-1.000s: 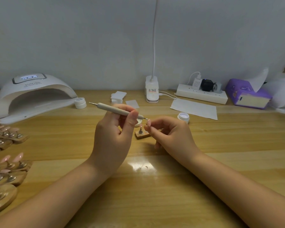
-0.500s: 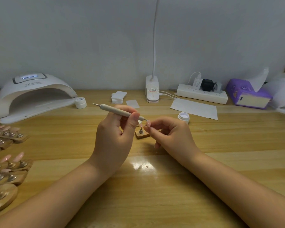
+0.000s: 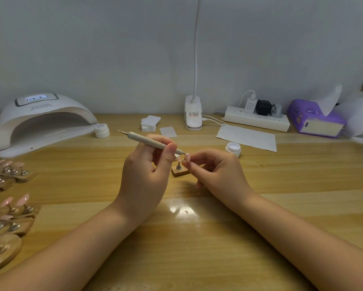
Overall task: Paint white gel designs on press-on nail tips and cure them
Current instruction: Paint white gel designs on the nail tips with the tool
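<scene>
My left hand (image 3: 147, 175) grips a beige dotting pen (image 3: 149, 142), its tip touching a pink nail tip (image 3: 187, 157). My right hand (image 3: 216, 171) pinches that nail tip between thumb and forefinger, just above a small wooden stand (image 3: 179, 170) with a metal post. An open jar of white gel (image 3: 233, 149) sits to the right of my right hand. The white curing lamp (image 3: 40, 120) stands at the back left, its display lit.
Several wooden holders with pink nail tips (image 3: 6, 208) lie along the left edge. A closed white jar (image 3: 102, 130), white pads (image 3: 149, 122), a sheet of paper (image 3: 247, 138), a desk lamp base (image 3: 193, 116), a power strip (image 3: 257, 119) and a purple tissue box (image 3: 315, 118) line the back.
The back end of the pen has dropped slightly and shifted right. Both hands stay together over the stand.
</scene>
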`<state>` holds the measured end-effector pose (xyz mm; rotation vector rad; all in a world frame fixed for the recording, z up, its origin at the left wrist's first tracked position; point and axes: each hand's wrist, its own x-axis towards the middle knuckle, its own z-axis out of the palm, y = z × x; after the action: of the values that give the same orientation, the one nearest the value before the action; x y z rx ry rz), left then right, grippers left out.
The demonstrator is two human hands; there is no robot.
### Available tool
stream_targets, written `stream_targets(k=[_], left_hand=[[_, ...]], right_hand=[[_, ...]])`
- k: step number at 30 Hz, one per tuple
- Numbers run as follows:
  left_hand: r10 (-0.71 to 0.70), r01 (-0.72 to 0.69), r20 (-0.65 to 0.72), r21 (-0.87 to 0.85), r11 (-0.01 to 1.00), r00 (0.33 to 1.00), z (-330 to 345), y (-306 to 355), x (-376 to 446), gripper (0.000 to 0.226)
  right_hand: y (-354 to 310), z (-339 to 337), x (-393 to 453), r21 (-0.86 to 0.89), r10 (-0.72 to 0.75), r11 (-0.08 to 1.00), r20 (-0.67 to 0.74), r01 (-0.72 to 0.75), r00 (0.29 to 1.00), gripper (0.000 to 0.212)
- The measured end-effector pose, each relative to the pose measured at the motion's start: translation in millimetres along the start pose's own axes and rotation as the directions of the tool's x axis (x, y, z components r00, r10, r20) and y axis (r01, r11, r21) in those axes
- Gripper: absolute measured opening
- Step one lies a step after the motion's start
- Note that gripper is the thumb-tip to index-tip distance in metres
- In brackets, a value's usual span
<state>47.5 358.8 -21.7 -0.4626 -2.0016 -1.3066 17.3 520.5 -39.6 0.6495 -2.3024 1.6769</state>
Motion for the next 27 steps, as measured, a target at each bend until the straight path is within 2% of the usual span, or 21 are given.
stream_targets(k=[15, 27], left_hand=[[0.049, -0.057, -0.070, -0.115, 0.992, 0.996, -4, 17, 7, 0.005], [0.033, -0.033, -0.020, 0.031, 0.999, 0.999, 1, 4, 1, 0.005]], right_hand=[[-2, -1, 0, -0.024, 0.001, 1.000, -0.012, -0.002, 1.000, 0.007], [-4, -1, 0, 0.012, -0.008, 1.000, -0.025, 0.008, 1.000, 0.005]])
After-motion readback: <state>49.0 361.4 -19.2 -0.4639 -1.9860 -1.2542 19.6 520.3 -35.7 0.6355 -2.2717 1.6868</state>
